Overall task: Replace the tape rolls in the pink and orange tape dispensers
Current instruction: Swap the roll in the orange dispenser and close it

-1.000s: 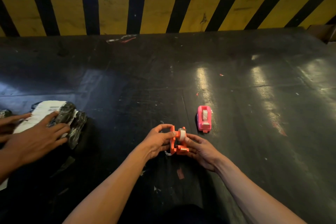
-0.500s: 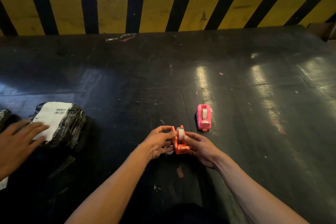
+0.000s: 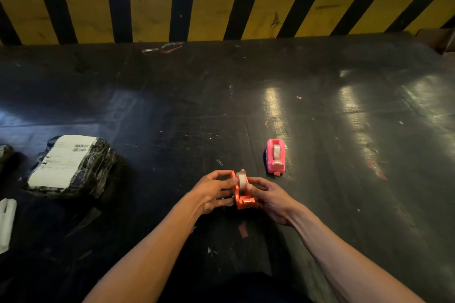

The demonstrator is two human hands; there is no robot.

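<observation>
The orange tape dispenser [image 3: 242,200] sits between my two hands, low in the middle of the view, with a whitish tape roll [image 3: 242,180] standing in its cradle. My left hand [image 3: 213,191] grips the dispenser's left side, thumb against the roll. My right hand [image 3: 270,196] holds the right side, fingertips touching the roll. The pink tape dispenser [image 3: 276,157] stands apart on the dark floor, up and to the right of my hands, with a roll of tape inside it.
A black-wrapped parcel with a white shipping label [image 3: 70,166] lies at the left. A white object [image 3: 7,222] shows at the left edge. A yellow-and-black striped barrier [image 3: 221,7] runs across the back. Small tape scraps [image 3: 243,230] dot the dark floor.
Another person's hand at the left has pulled away from the parcel and left the view. My hands and the orange dispenser have stayed in about the same place.
</observation>
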